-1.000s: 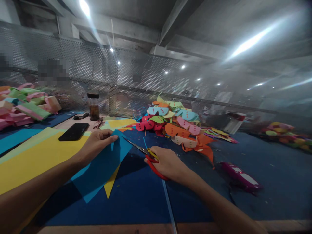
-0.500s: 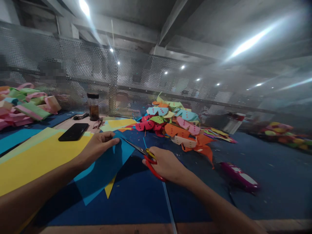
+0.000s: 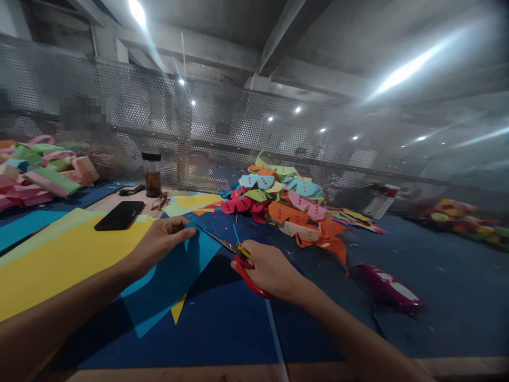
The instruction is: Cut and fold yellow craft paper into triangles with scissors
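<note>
My left hand point(image 3: 159, 241) pinches the upper edge of a folded blue paper sheet point(image 3: 170, 281), holding it tilted over the dark blue table cover point(image 3: 230, 329). A yellow corner point(image 3: 178, 313) pokes out beneath the blue sheet. My right hand point(image 3: 270, 268) is closed round the red handles of a pair of scissors point(image 3: 234, 253); the blades point left toward the blue sheet's right edge, close to it.
Large yellow sheets point(image 3: 59, 254) lie at left with a black phone point(image 3: 119, 215) on them. A dark jar point(image 3: 152, 174) stands behind. A heap of coloured paper shapes point(image 3: 286, 204) sits centre back, a purple object point(image 3: 392, 289) lies right, folded paper piles point(image 3: 40, 172) far left.
Both hands and the blue sheet have shifted slightly up and away from me; the scissors moved a little left with them. Grips unchanged.
</note>
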`<state>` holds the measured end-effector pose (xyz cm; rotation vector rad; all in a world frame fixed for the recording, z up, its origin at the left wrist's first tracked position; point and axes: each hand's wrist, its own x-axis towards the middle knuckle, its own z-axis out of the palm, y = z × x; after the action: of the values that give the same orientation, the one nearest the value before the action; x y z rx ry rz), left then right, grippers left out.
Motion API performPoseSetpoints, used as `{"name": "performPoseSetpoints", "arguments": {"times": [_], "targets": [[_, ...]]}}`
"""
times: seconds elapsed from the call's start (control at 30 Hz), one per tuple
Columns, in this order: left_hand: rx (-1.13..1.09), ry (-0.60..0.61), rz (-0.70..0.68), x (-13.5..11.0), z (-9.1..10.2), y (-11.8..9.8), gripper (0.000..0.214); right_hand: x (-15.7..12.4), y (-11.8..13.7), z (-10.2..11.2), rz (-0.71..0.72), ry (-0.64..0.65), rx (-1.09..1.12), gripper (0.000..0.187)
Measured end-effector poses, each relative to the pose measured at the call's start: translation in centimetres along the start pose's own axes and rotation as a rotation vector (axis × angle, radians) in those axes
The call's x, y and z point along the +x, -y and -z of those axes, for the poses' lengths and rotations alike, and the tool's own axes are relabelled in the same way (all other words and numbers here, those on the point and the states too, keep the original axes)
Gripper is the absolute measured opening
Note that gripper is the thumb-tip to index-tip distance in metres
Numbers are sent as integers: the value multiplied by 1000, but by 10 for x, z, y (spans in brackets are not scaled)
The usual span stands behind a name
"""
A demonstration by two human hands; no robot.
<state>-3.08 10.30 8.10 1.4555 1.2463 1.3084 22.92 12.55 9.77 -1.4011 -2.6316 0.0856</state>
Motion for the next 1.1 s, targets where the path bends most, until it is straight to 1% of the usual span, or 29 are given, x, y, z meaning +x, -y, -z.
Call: {"name": "performPoseSetpoints", "arguments": {"times": [0.43, 0.73, 1.1], "targets": [[30, 5, 15, -1, -3, 1, 38, -1, 2, -2, -1, 20, 25, 28], [7, 7, 10, -3, -4, -1, 36, -1, 2, -3, 24, 5, 38, 27], [24, 19, -2, 2, -1, 5, 36, 0, 0, -6, 41, -3, 39, 25]]}}
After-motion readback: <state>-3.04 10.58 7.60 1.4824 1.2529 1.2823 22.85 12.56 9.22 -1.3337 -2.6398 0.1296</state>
